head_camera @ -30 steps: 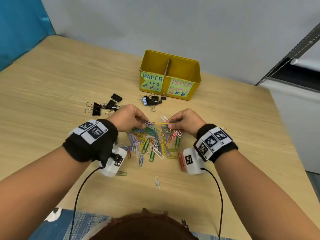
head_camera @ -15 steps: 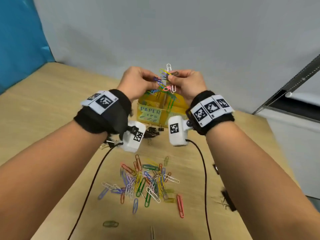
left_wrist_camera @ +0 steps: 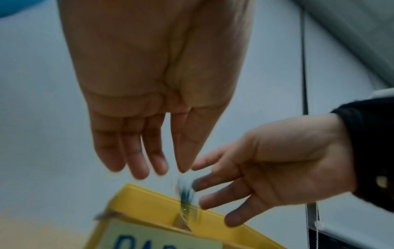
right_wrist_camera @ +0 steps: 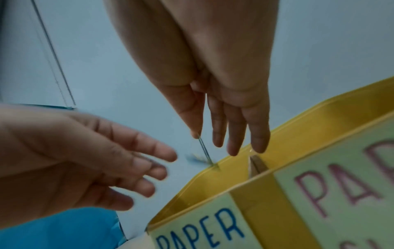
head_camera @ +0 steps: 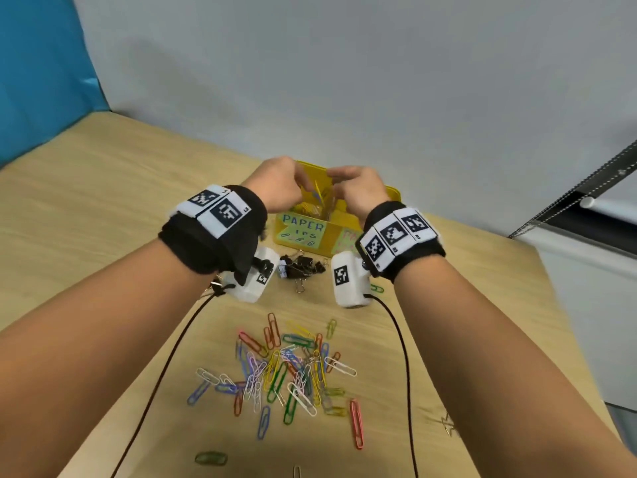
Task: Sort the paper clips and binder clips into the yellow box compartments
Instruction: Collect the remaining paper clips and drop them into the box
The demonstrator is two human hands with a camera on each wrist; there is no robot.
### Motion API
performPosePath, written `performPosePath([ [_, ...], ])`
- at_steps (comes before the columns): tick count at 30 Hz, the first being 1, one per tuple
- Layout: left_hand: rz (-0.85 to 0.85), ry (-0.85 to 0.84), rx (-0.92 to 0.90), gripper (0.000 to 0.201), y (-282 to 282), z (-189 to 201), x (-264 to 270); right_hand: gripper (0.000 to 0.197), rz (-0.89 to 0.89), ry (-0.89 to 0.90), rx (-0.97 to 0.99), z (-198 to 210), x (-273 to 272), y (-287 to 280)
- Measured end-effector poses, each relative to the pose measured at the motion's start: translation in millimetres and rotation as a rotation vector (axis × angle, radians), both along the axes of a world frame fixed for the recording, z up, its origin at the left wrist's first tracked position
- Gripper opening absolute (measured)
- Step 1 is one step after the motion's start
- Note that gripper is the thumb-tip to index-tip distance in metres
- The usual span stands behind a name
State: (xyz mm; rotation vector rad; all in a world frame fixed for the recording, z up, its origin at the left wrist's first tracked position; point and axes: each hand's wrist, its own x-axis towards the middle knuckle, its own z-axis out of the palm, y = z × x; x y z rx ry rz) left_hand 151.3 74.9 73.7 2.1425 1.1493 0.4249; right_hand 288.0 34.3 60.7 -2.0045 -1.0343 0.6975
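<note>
The yellow box stands at the table's far side, its left half labelled PAPER CLIPS. My left hand and right hand hover close together over that left compartment. In the left wrist view the left hand has straight fingers pointing down, and blurred paper clips drop toward the box. The right hand is also straight-fingered, with one thin clip just below its thumb tip. A pile of coloured paper clips lies on the table near me.
Black binder clips lie in front of the box, under my wrists. A cardboard divider splits the box. Stray clips lie at the right and the near left. A binder clip sits by the table's right edge.
Both hands lifted a bunch of paper clips from the pile, carried it up and forward over the box, then spread their fingers; the clips are now falling into the left compartment.
</note>
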Motion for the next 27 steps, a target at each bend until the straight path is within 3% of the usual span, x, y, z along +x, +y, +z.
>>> performPosePath([
  [4,-0.073,-0.027,-0.051,0.013,-34,-10,-34,0.025,0.042,0.030,0.052,7,-4,-57],
  [7,-0.214,0.154,-0.182,0.008,-61,-31,-59,0.020,0.153,0.043,-0.193,-10,-6,-99],
  [10,-0.325,0.482,-0.236,0.025,-88,-54,-74,0.025,0.324,-0.235,-0.570,-39,-20,-126],
  [12,-0.334,0.602,-0.170,0.039,-106,-70,-78,0.033,0.414,-0.457,-0.647,-54,-37,-141],
  [14,-0.326,0.604,-0.136,0.044,-121,-81,-81,0.030,0.459,-0.510,-0.624,-65,-54,-153],
  [16,-0.347,0.559,-0.172,0.043,-130,-86,-84,0.026,0.498,-0.410,-0.597,-69,-62,-161],
  [19,-0.315,0.486,-0.228,0.042,-136,-81,-90,0.028,0.372,-0.334,-0.522,-58,-46,-151],
  [22,-0.245,0.473,-0.211,0.049,-136,-77,-99,0.037,0.200,-0.486,-0.557,-54,-15,-135],
  [25,-0.278,0.523,-0.187,0.067,-140,-81,-106,0.040,0.319,-0.627,-0.712,-61,-18,-134],
  [27,-0.329,0.547,-0.146,0.072,-147,-84,-102,0.037,0.393,-0.679,-0.715,-69,-42,-141],
])
